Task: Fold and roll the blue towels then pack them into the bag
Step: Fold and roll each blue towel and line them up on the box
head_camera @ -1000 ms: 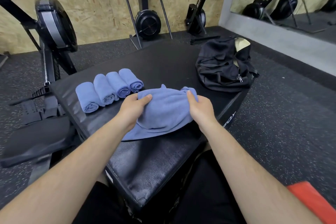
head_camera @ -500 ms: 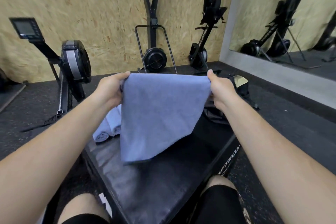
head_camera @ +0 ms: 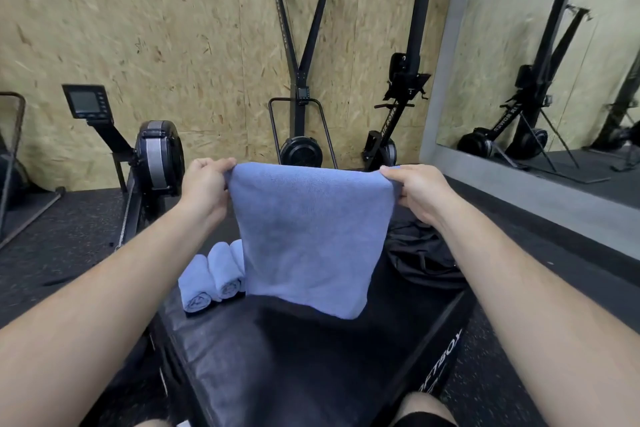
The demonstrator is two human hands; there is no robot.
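Observation:
A blue towel (head_camera: 311, 236) hangs spread in the air over the black padded box (head_camera: 294, 357). My left hand (head_camera: 206, 184) pinches its top left corner and my right hand (head_camera: 415, 191) pinches its top right corner. Its lower edge hangs just above the box top. Rolled blue towels (head_camera: 211, 277) lie side by side on the box at the left, partly hidden behind the hanging towel. The black bag (head_camera: 422, 260) sits on the box at the right, mostly covered by my right forearm and the towel.
Rowing machines (head_camera: 156, 156) and other gym gear stand on the dark rubber floor along the wooden wall behind the box. A mirror (head_camera: 554, 62) fills the right wall. My knees show at the bottom edge.
The towel lay crumpled on the box a second ago; both hands lifted it by its top corners and now hold it spread. My view has tilted upward.

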